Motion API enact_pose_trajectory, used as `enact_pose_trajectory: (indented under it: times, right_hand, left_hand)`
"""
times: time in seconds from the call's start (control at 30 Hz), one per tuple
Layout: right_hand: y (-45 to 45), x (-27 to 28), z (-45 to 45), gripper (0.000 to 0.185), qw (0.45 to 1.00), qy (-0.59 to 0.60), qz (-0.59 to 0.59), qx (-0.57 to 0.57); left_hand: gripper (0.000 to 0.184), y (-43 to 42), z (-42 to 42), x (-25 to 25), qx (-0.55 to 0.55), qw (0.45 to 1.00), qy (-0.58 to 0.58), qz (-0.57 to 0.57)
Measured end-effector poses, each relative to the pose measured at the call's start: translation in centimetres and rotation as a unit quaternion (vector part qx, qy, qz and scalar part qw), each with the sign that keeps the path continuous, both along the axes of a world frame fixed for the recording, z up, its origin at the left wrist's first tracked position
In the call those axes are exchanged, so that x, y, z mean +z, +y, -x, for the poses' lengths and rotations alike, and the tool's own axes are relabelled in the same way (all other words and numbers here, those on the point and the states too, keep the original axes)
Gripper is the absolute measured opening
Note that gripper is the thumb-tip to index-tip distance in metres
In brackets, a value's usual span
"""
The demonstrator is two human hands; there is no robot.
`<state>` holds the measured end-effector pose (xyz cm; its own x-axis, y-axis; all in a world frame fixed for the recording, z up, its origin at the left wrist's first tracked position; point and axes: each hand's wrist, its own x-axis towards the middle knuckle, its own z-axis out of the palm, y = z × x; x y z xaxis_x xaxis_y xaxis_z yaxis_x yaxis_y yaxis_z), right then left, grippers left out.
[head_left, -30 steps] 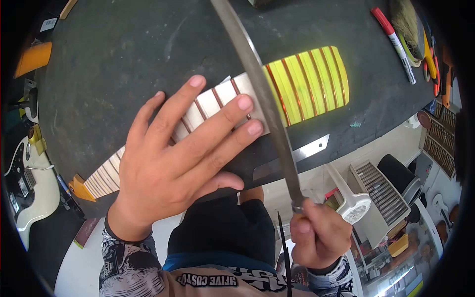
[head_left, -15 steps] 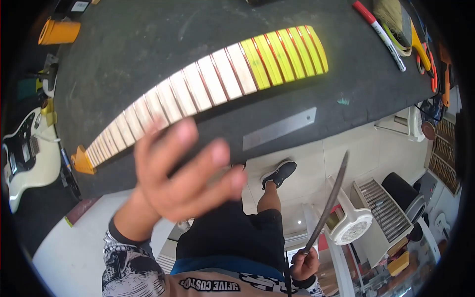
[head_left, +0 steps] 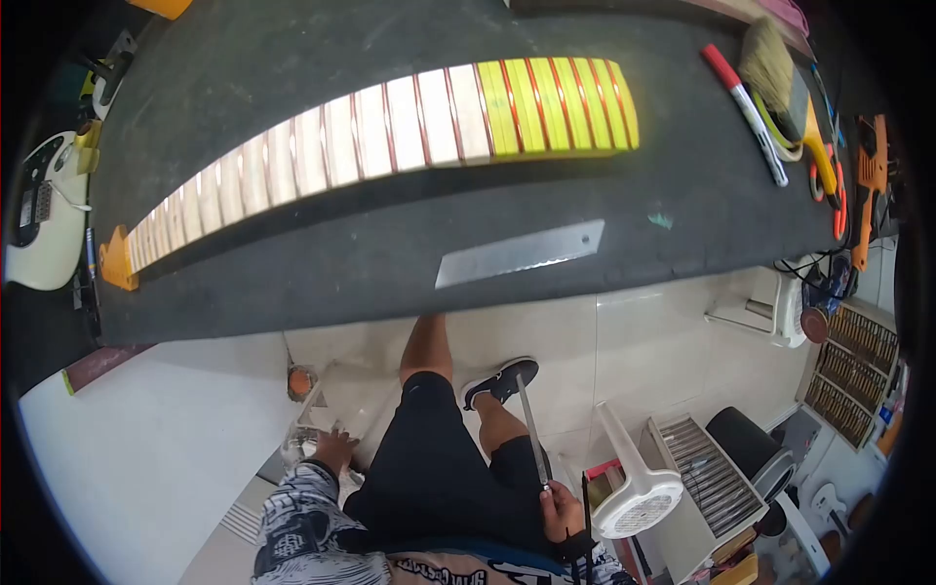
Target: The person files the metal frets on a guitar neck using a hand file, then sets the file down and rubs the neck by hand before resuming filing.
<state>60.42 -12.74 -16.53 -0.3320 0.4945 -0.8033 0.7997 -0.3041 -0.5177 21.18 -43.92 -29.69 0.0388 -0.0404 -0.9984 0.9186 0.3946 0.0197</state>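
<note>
My right hand grips the handle end of a long, thin metal file, held beside my leg and pointing up toward the bench. My left hand hangs low beside my other leg, its fingers partly visible and apart, with nothing seen in them. On the dark bench lies a guitar neck, fretted side up, with yellow tape between the frets at its right end. An orange piece sits at its left end. A flat metal plate with slanted ends and a notched edge lies nearer me.
At the bench's right side are a red-capped marker, a brush and orange-handled scissors. A white guitar body stands at the left. Below are a white stool and a rack of files.
My left hand has left the area over the guitar neck and dropped beside my leg. The file has moved left with my right hand. The view has shifted, showing more floor.
</note>
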Motion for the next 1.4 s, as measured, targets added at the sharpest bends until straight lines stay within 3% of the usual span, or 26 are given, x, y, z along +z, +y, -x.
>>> enact_pose_trajectory:
  times: [0.1, 0.13, 0.17, 0.2, 0.23, 0.3, 0.43, 0.5, 0.57, 0.6, 0.7, 0.73, 0.77, 0.83, 0.87, 1.03, 1.13, 1.23, 1.3, 1.37, 1.4]
  right_hand:
    - [3.1, 0.8, 3.3, 0.037, 0.995, -0.03, -0.025, 0.086]
    - [1.5, -1.8, 1.2, 0.039, 0.999, -0.007, -0.017, 0.037]
    - [3.0, -0.8, 2.8, 0.04, 0.996, -0.058, 0.037, 0.053]
    - [3.2, -1.4, 3.4, 0.036, 0.996, -0.031, -0.044, 0.065]
    - [3.3, -2.0, 3.8, 0.032, 0.99, -0.005, -0.12, 0.076]
    - [4.3, -2.2, 5.1, 0.034, 0.993, -0.044, -0.083, 0.072]
    - [9.1, 0.5, 11.0, 0.037, 0.988, -0.037, -0.139, 0.062]
    - [11.7, 3.1, 14.0, 0.038, 0.994, -0.075, -0.06, -0.06]
    - [11.2, 2.1, 12.2, 0.038, 0.985, -0.046, -0.073, -0.147]
    - [10.7, 0.8, 11.6, 0.039, 0.976, -0.005, -0.185, -0.112]
    - [12.1, -3.0, 9.6, 0.038, 0.967, 0.021, -0.176, -0.185]
    - [12.6, -4.3, 9.6, 0.038, 0.953, 0.0, -0.236, -0.19]
    - [13.5, -3.7, 10.0, 0.038, 0.947, 0.057, -0.125, -0.292]
    - [11.8, -7.9, 8.1, 0.039, 0.908, 0.106, -0.179, -0.365]
    - [11.9, -9.5, 7.9, 0.04, 0.901, 0.111, -0.233, -0.349]
    - [13.0, -10.8, 7.0, 0.043, 0.866, 0.161, -0.19, -0.434]
    - [12.5, -10.5, 5.9, 0.043, 0.853, 0.175, -0.203, -0.449]
    - [10.7, -10.1, 4.6, 0.039, 0.797, 0.247, -0.142, -0.532]
    - [9.9, -9.0, 4.7, 0.036, 0.77, 0.298, -0.149, -0.545]
    - [8.8, -5.5, 5.4, 0.036, 0.742, 0.345, -0.155, -0.554]
    - [8.4, -3.3, 6.3, 0.037, 0.731, 0.354, -0.182, -0.555]
  left_hand:
    - [0.078, 1.6, -0.7, -0.1, 0.044, 0.998, 0.037, 0.016]
    - [0.075, 2.3, -0.4, -0.6, 0.063, 0.997, 0.041, 0.026]
    - [0.073, 2.4, -0.2, -1.0, 0.08, 0.995, 0.044, 0.039]
    - [0.067, 0.1, -0.4, -4.0, 0.092, 0.995, 0.013, 0.039]
    - [0.062, -2.4, -2.0, -7.5, 0.075, 0.995, 0.067, -0.016]
    - [0.054, -6.6, -4.9, -13.6, 0.049, 0.975, 0.179, -0.124]
    - [0.05, 1.6, -0.4, -11.6, 0.155, 0.975, 0.108, -0.12]
    - [0.048, 8.7, 3.1, -9.2, 0.203, 0.964, 0.094, -0.143]
    - [0.046, 14.7, 6.1, -8.3, 0.233, 0.949, 0.096, -0.189]
    - [0.045, 18.1, 7.6, -8.5, 0.244, 0.94, 0.099, -0.219]
    - [0.042, 26.3, 10.6, -9.4, 0.26, 0.913, 0.113, -0.294]
    - [0.042, 28.8, 11.7, -10.0, 0.258, 0.905, 0.117, -0.317]
    - [0.041, 30.7, 12.3, -10.5, 0.253, 0.9, 0.123, -0.334]
    - [0.039, 33.7, 13.2, -11.6, 0.252, 0.888, 0.129, -0.361]
    - [0.039, 34.8, 13.6, -12.3, 0.25, 0.883, 0.131, -0.376]
    - [0.035, 36.8, 15.0, -13.4, 0.246, 0.86, 0.106, -0.435]
    - [0.034, 34.8, 15.4, -8.0, 0.271, 0.831, 0.054, -0.483]
    - [0.034, 33.3, 13.7, 5.5, 0.257, 0.813, -0.023, -0.522]
    - [0.035, 32.7, 11.3, 14.8, 0.117, 0.806, -0.063, -0.577]
    - [0.035, 34.1, 9.8, 24.1, 0.005, 0.737, -0.161, -0.656]
    - [0.036, 35.0, 9.7, 27.3, 0.0, 0.674, -0.15, -0.724]
